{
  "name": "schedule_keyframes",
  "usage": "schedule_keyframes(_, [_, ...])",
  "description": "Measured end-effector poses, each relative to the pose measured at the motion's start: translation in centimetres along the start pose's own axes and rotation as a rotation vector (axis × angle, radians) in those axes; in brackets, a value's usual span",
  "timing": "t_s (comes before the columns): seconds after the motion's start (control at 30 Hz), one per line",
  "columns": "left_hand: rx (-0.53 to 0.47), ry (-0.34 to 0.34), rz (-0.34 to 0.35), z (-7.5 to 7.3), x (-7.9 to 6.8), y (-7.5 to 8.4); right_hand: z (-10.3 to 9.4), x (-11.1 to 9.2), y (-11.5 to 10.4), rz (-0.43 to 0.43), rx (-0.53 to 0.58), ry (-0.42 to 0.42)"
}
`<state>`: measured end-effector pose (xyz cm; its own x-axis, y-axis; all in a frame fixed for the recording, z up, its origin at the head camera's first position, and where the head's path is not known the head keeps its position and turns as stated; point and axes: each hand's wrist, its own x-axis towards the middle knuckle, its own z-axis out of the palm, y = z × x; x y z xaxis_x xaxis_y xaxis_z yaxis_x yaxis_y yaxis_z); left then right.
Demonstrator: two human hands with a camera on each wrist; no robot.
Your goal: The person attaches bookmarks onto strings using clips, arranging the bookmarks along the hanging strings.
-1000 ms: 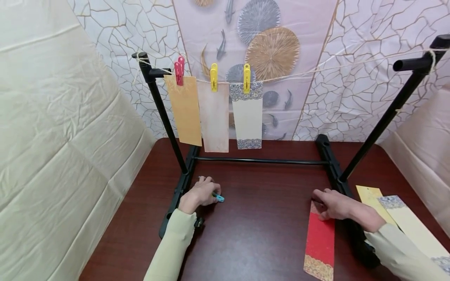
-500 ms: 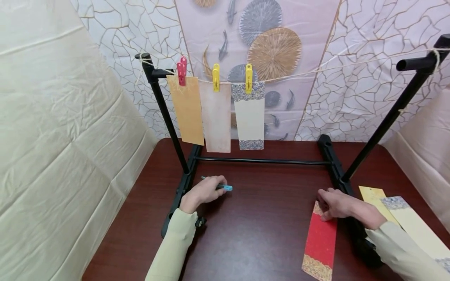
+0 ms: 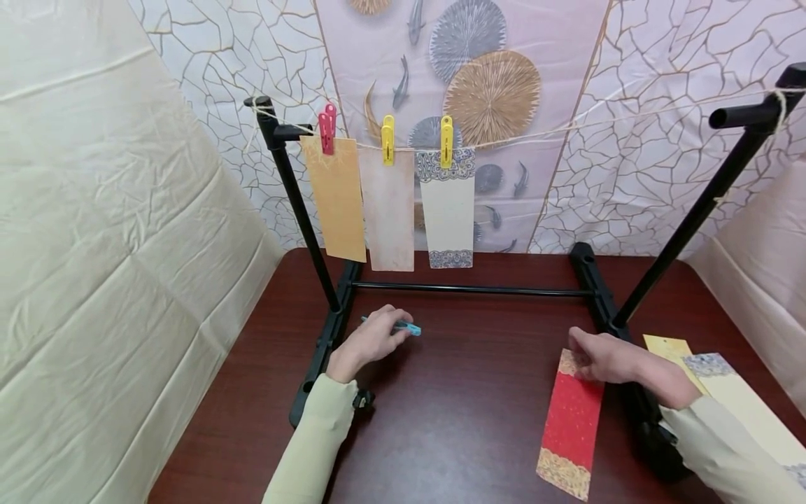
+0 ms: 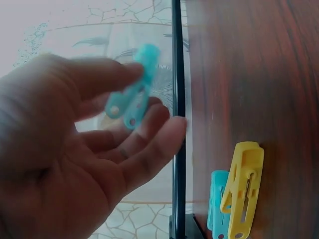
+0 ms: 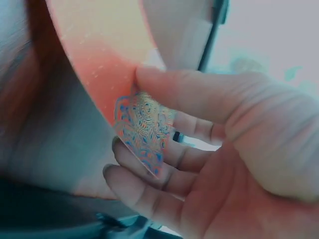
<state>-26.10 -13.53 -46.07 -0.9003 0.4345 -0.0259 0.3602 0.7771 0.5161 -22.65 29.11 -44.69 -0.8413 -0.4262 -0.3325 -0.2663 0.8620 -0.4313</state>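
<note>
My left hand, low over the table's left part, pinches a turquoise clothespin between thumb and fingers. The same clothespin pokes out past the fingertips in the head view. On the right, my right hand grips a long red paper strip by its top end. Gold lace-like patterns band both ends of the strip; the thumb lies over one face in the right wrist view, with fingers behind. A yellow clothespin and another turquoise clothespin lie on the table in the left wrist view.
A string spans a black stand. From it hang an orange strip, a pale strip and a patterned white strip, held by one red and two yellow clothespins. Two more strips, one yellow, lie at right.
My left hand has moved away from me and rightward with the turquoise clothespin. My right hand has lifted the red strip slightly, and its lower end has swung a little left.
</note>
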Motion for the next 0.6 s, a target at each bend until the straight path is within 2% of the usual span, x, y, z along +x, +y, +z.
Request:
schedule_keyframes(0.1, [-0.001, -0.002, -0.018, -0.1, -0.1, 0.0, -0.3, -0.1, -0.4, -0.026, 0.013, 0.015])
schedule_keyframes(0.27, [-0.081, -0.005, -0.026, -0.4, -0.2, 0.1, -1.1, -0.3, -1.1, -0.038, 0.011, 0.061])
schedule_keyframes(0.43, [-0.100, 0.016, 0.014, -0.6, -0.3, 0.2, -1.9, -0.7, -1.6, -0.079, -0.014, 0.145])
schedule_keyframes(0.6, [-0.055, 0.052, 0.060, -0.7, -0.5, 0.7, -2.6, -1.2, -2.0, -0.095, -0.025, 0.231])
